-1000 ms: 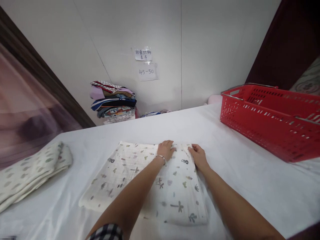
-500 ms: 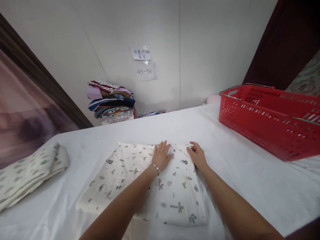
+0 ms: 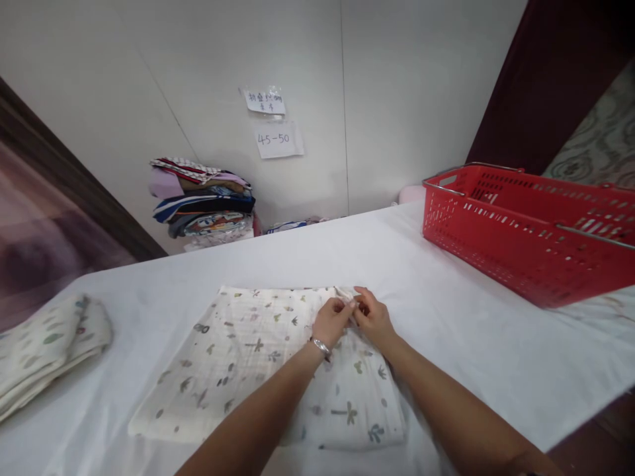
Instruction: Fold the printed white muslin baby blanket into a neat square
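A white cloth [image 3: 258, 330] printed with small palm trees and leaves lies folded on the white-covered table. Its right part is a folded-over panel, bunched up a little at the far edge. There my left hand [image 3: 333, 320], with a silver bracelet at the wrist, pinches the fabric. Close against it, my right hand [image 3: 372, 317] has its fingers curled on the same bunched edge. The fingertips of both hands meet and partly hide the fabric between them.
A red plastic basket [image 3: 496, 238] with metal handles stands on the table at the right. Another folded printed cloth [image 3: 49, 344] lies at the left edge. Behind the table rises a stack of folded fabrics [image 3: 203, 198]; paper signs [image 3: 278, 139] hang on the wall.
My left hand has gone from lying flat on the cloth to pinching its far edge. My right hand has moved left to meet it, and the edge is now bunched. The view has shifted slightly.
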{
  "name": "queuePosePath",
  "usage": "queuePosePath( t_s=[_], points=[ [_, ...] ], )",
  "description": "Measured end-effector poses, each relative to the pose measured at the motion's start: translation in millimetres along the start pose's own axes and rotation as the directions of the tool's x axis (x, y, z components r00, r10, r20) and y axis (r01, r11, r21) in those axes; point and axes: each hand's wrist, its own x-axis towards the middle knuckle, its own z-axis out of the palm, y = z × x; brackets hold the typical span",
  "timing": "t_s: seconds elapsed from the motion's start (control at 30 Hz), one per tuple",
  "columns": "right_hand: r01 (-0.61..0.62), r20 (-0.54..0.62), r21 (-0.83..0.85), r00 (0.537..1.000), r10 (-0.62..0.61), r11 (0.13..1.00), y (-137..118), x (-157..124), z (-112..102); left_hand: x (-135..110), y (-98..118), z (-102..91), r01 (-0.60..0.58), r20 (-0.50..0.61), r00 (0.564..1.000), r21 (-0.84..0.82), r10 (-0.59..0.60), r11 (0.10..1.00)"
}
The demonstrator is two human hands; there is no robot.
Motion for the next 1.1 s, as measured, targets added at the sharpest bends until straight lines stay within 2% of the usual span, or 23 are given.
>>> queuePosePath(
  t_s=[0.13, 0.2, 0.27, 0.33, 0.4, 0.43, 0.53, 0.67, 0.77, 0.87, 0.93, 1.0, 1.1],
  points=[
    [0.098, 0.062, -0.063, 0.994, -0.095, 0.993, -11, -8, 2, 5, 6, -1.0, 0.055, 0.015, 0.998, -0.12, -0.054, 0.991],
    [0.099, 0.113, -0.02, 0.989, -0.096, 0.995, -11, -7, 0, 9, 9, -1.2, 0.09, 0.008, 0.996, -0.159, -0.09, 0.983],
    [0.042, 0.082, 0.059, 0.996, -0.047, 0.997, -7, -2, -4, 12, 11, -1.5, 0.128, 0.011, 0.992, -0.183, -0.128, 0.975],
    [-0.05, -0.051, 0.086, 0.997, 0.054, 0.995, 2, 8, -11, 15, 14, -2.2, 0.153, 0.018, 0.988, -0.174, -0.152, 0.973],
    [-0.155, -0.175, 0.012, 0.972, 0.155, 0.988, 12, 18, -18, 17, 17, -3.4, 0.159, 0.025, 0.987, -0.146, -0.157, 0.976],
    [-0.206, -0.194, -0.05, 0.962, 0.193, 0.977, 16, 22, -22, 18, 18, -4.3, 0.156, 0.028, 0.988, -0.13, -0.154, 0.979],
    [-0.27, -0.136, -0.215, 0.96, 0.245, 0.939, 23, 27, -25, 19, 20, -6.7, 0.137, 0.034, 0.99, -0.069, -0.135, 0.988],
    [-0.219, -0.09, -0.257, 0.975, 0.203, 0.941, 25, 24, -18, 21, 19, -8.0, 0.107, 0.038, 0.993, 0.026, -0.108, 0.994],
    [-0.257, -0.091, -0.143, 0.965, 0.246, 0.956, 28, 27, -14, 25, 18, -7.1, 0.066, 0.031, 0.997, 0.111, -0.07, 0.992],
    [-0.293, -0.097, 0.106, 0.948, 0.303, 0.95, 32, 31, -12, 27, 19, -6.3, 0.018, 0.034, 0.999, 0.21, -0.026, 0.977],
    [-0.365, -0.074, 0.294, 0.913, 0.402, 0.883, 32, 32, -11, 27, 20, -6.3, 0.013, 0.048, 0.999, 0.228, -0.025, 0.974],
    [-0.443, -0.011, 0.444, 0.866, 0.5, 0.779, 29, 32, -10, 27, 22, -6.8, 0.003, 0.056, 0.998, 0.251, -0.018, 0.968],
    [-0.495, 0.089, 0.565, 0.832, 0.548, 0.66, 23, 32, -10, 27, 26, -7.3, -0.034, 0.04, 0.999, 0.339, 0.021, 0.94]
  ],
)
